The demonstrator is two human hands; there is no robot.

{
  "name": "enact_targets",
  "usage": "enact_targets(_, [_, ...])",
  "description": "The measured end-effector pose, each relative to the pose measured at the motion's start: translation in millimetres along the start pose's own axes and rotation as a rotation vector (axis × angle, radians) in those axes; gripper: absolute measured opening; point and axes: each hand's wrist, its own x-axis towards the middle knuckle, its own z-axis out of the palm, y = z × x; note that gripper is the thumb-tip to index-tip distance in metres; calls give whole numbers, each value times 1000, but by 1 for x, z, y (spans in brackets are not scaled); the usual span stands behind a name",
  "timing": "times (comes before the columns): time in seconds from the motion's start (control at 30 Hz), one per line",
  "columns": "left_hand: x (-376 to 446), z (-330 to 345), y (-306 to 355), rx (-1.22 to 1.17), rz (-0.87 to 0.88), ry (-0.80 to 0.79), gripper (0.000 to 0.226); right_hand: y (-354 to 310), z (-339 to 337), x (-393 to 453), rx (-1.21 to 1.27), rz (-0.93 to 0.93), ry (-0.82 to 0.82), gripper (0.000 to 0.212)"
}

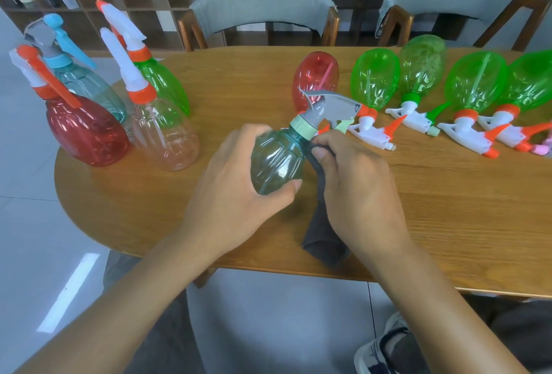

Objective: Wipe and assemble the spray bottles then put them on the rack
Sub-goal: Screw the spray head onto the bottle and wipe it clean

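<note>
Left hand (236, 176) wraps the rounded base of a ribbed, clear teal spray bottle (276, 161), held tilted above the table, grey trigger head (331, 106) pointing to 1 o'clock. Right hand (355, 182) pinches a dark grey cloth (324, 233) against the bottle's shoulder; cloth hangs toward 6. Oval wood-grain table (448, 209). At 10 o'clock, upright assembled bottles: red (86, 131), pale pink (167, 137), blue (86, 87), green (164, 84). At 1–3 o'clock, glossy bottles lying down: one red (316, 78), green ones (375, 78).
</note>
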Motion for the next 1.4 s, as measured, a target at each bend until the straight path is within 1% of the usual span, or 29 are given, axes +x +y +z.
enact_targets(0.1, [1, 2, -1, 30, 9, 25, 67, -1, 0, 1, 23, 42, -16, 4])
enact_targets(0.13, [1, 3, -1, 48, 11, 36, 69, -3, 1, 1, 42, 56, -8, 6])
enact_targets(0.17, [1, 4, -1, 68, 13, 48, 71, -4, 1, 1, 55, 56, 1, 13])
enact_targets(0.23, [1, 5, -1, 98, 18, 65, 75, -3, 2, 0, 41, 16, 15, 26])
enact_targets(0.27, [1, 6, -1, 108, 22, 67, 76, -2, 2, 0, 16, -15, 18, 29])
enact_targets(0.4, [1, 6, -3, 174, 43, 79, 78, 5, 4, 0, -160, -158, 62, 33])
enact_targets(0.47, [1, 7, -4, 246, 55, 88, 80, 6, 4, 0, -243, -201, 54, 33])
enact_targets(0.53, [1, 8, -6, 322, 84, 96, 83, 7, 5, 0, -281, -202, 32, 33])
enact_targets(0.6, [0, 10, -7, 374, 109, 111, 84, 8, 6, -1, -295, -198, 45, 35])
enact_targets(0.7, [-2, 12, -7, 418, 128, 140, 84, 7, 6, -2, -299, -197, 54, 36])
enact_targets(0.83, [-3, 15, -6, 491, 158, 171, 83, 7, 3, -2, -313, -197, 21, 36])
enact_targets(1.03, [-11, 23, -7, 637, 237, 225, 79, 3, 2, -4, -416, -154, -63, 47])
enact_targets(1.13, [-12, 25, -8, 687, 252, 236, 76, -4, -1, -4, -445, -129, -79, 45])
enact_targets(1.27, [-13, 27, -9, 711, 276, 219, 72, -13, -8, -2, -524, -199, -104, 39])
enact_targets(1.33, [-13, 28, -10, 711, 296, 223, 69, -18, -12, -2, -550, -222, -94, 37])
enact_targets(1.4, [-15, 29, -10, 705, 324, 234, 66, -23, -15, 0, -524, -234, -60, 31])
